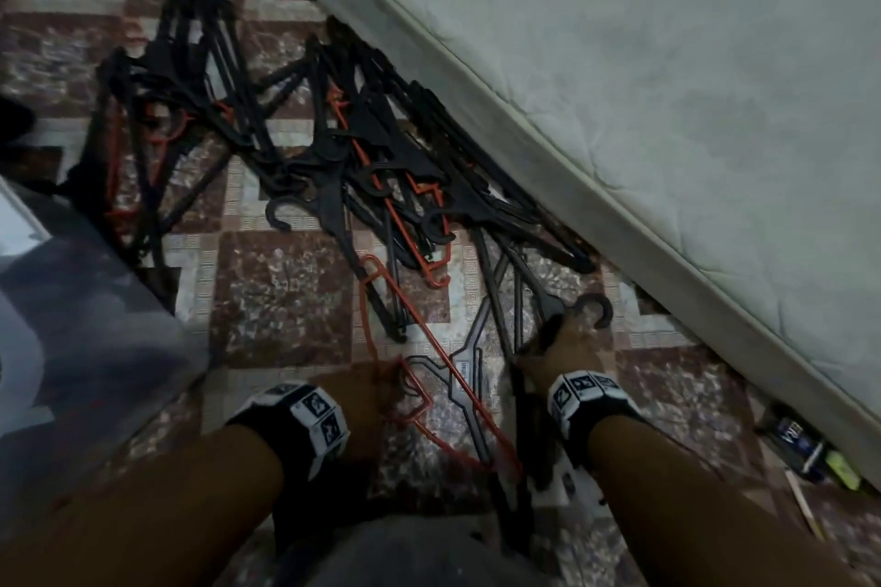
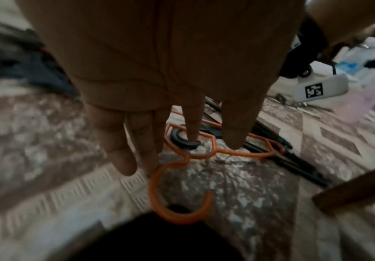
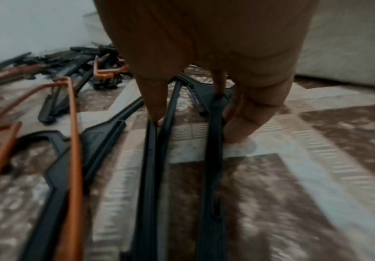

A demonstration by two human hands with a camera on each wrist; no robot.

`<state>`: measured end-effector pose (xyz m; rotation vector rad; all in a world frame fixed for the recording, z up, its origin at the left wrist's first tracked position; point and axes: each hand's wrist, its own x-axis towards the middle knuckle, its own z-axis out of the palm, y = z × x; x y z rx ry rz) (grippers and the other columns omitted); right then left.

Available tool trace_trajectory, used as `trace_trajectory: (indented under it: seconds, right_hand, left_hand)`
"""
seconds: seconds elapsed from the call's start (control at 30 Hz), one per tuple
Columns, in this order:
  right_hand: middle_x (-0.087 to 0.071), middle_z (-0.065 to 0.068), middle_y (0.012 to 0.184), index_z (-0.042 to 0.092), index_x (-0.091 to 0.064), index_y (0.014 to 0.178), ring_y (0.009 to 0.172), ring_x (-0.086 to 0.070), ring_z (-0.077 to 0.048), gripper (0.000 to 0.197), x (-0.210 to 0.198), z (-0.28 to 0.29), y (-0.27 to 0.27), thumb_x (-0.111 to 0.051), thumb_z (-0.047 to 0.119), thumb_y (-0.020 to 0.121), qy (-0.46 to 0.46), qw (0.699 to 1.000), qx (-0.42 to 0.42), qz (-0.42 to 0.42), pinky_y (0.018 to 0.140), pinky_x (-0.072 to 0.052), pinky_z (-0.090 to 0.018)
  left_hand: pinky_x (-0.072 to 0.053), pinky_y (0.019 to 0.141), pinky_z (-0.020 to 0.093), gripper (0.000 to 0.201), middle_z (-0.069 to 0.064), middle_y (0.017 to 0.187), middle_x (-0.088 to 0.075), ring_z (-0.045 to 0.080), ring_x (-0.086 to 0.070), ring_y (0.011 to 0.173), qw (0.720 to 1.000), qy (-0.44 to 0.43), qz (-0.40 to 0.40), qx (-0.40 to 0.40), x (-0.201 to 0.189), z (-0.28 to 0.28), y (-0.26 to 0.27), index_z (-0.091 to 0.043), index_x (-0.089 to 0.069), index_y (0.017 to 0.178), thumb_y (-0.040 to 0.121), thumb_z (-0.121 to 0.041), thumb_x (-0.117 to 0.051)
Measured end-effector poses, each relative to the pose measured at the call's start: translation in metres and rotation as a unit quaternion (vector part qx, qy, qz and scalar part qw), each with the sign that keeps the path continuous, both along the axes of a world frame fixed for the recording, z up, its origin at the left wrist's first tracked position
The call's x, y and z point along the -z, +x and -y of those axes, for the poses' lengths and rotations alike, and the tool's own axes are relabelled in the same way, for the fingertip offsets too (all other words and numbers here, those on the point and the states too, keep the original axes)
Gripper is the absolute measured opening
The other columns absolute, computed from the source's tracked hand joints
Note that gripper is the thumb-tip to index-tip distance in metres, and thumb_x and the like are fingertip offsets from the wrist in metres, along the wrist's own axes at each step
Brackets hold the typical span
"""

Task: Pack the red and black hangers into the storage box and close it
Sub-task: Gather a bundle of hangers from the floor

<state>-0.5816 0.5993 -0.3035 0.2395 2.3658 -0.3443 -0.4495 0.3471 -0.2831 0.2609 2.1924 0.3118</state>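
Note:
Several black and red hangers (image 1: 362, 157) lie tangled on the patterned carpet beside the mattress. My left hand (image 1: 379, 388) reaches down with straight fingers (image 2: 119, 155) onto the neck of a red hanger (image 2: 182, 219); one fingertip sits in a black hook (image 2: 182, 143). My right hand (image 1: 555, 341) grips a black hanger (image 3: 213, 159) just below its hook (image 1: 596, 307), thumb (image 3: 157, 106) on one side and curled fingers on the other. More black hangers (image 3: 150, 176) lie under that hand. The translucent storage box (image 1: 95, 300) stands at the lower left.
A pale mattress (image 1: 667, 110) runs diagonally along the right and bounds the hanger pile. A small dark bottle (image 1: 801, 443) and a thin stick (image 1: 805, 505) lie at its lower edge. My knee (image 1: 405, 553) is at the bottom between my arms.

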Motion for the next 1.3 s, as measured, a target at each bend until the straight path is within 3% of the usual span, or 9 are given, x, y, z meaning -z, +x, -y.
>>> trace_trajectory:
  seconds: [0.27, 0.43, 0.5, 0.67, 0.83, 0.93, 1.03, 1.17, 1.3]
  right_hand:
    - [-0.043, -0.018, 0.132, 0.029, -0.025, 0.145, 0.102, -0.06, -0.039, 0.072, 0.008, 0.057, 0.001, -0.064, 0.042, 0.085, -0.05, 0.998, -0.033, -0.018, 0.078, -0.044, -0.032]
    - [-0.058, -0.011, 0.134, 0.026, -0.033, 0.147, 0.109, -0.063, -0.029, 0.073, 0.006, 0.072, -0.015, -0.073, 0.032, 0.086, -0.21, 0.976, 0.063, -0.02, 0.093, -0.05, -0.032]
    - [-0.061, -0.009, 0.13, 0.025, -0.038, 0.144, 0.109, -0.063, -0.026, 0.069, 0.002, 0.079, -0.016, -0.073, 0.032, 0.085, -0.24, 0.967, 0.074, -0.049, 0.096, -0.05, -0.036]
    - [-0.014, -0.016, 0.159, 0.028, -0.017, 0.153, 0.138, -0.034, -0.042, 0.094, -0.002, 0.091, -0.003, -0.06, 0.068, 0.079, -0.088, 0.992, -0.029, -0.085, 0.109, -0.039, -0.049]
    - [0.026, -0.01, 0.16, 0.039, 0.016, 0.153, 0.15, 0.006, -0.039, 0.113, 0.003, 0.108, 0.0, -0.046, 0.087, 0.07, 0.042, 0.975, -0.204, -0.078, 0.114, -0.02, -0.06]
    - [0.029, -0.008, 0.16, 0.037, 0.022, 0.152, 0.148, 0.018, -0.042, 0.114, 0.019, 0.106, -0.007, -0.048, 0.084, 0.074, 0.049, 0.961, -0.27, 0.019, 0.115, -0.024, -0.061]
    - [0.033, -0.009, 0.158, 0.039, 0.027, 0.15, 0.146, 0.022, -0.044, 0.12, 0.027, 0.105, -0.011, -0.062, 0.072, 0.077, 0.03, 0.974, -0.225, 0.023, 0.113, -0.029, -0.057]
    - [0.037, -0.009, 0.156, 0.04, 0.026, 0.149, 0.145, 0.024, -0.044, 0.116, 0.03, 0.107, -0.014, -0.063, 0.067, 0.079, 0.027, 0.976, -0.214, 0.015, 0.112, -0.031, -0.056]
    - [0.037, -0.011, 0.155, 0.039, 0.028, 0.148, 0.145, 0.022, -0.045, 0.114, 0.033, 0.107, -0.013, -0.059, 0.07, 0.081, 0.037, 0.974, -0.224, 0.007, 0.114, -0.029, -0.054]
  left_hand:
    - [-0.04, 0.1, 0.029, 0.06, 0.01, 0.147, -0.038, 0.029, -0.047, 0.126, 0.983, 0.029, -0.018, -0.178, 0.009, 0.006, -0.011, -0.017, -0.028, 0.152, 0.097, -0.026, -0.05]
    - [-0.04, 0.104, 0.031, 0.074, 0.011, 0.16, -0.015, 0.032, -0.043, 0.133, 0.965, 0.053, -0.039, -0.254, 0.005, 0.038, -0.038, -0.017, -0.001, 0.157, 0.1, -0.03, -0.046]
    - [-0.041, 0.1, 0.03, 0.074, 0.006, 0.163, -0.012, 0.029, -0.046, 0.131, 0.957, 0.071, -0.05, -0.277, 0.005, 0.048, -0.046, -0.021, -0.005, 0.157, 0.098, -0.032, -0.047]
    - [-0.045, 0.094, 0.034, 0.037, 0.012, 0.134, -0.051, 0.033, -0.055, 0.113, 0.934, 0.036, -0.144, -0.324, -0.003, 0.069, -0.068, -0.014, -0.053, 0.13, 0.096, -0.027, -0.048]
    - [-0.036, 0.106, 0.045, 0.047, 0.021, 0.143, -0.039, 0.038, -0.042, 0.127, 0.897, -0.126, -0.158, -0.392, -0.013, 0.099, -0.103, -0.006, -0.041, 0.141, 0.101, -0.031, -0.044]
    - [-0.035, 0.109, 0.05, 0.061, 0.019, 0.15, -0.03, 0.04, -0.036, 0.134, 0.83, -0.161, -0.134, -0.517, -0.012, 0.129, -0.124, -0.009, -0.028, 0.148, 0.098, -0.033, -0.052]
    - [-0.025, 0.117, 0.05, 0.071, 0.016, 0.16, -0.012, 0.037, -0.018, 0.145, 0.799, -0.181, -0.124, -0.56, -0.008, 0.159, -0.141, -0.008, -0.01, 0.154, 0.1, -0.036, -0.048]
    - [-0.027, 0.114, 0.057, 0.061, 0.027, 0.15, -0.029, 0.047, -0.031, 0.136, 0.801, -0.226, -0.116, -0.542, 0.006, 0.197, -0.163, -0.007, -0.033, 0.146, 0.094, -0.029, -0.054]
    - [-0.036, 0.11, 0.054, 0.068, 0.026, 0.147, -0.037, 0.044, -0.038, 0.134, 0.781, -0.226, -0.097, -0.574, 0.012, 0.243, -0.173, 0.001, -0.035, 0.145, 0.09, -0.028, -0.061]
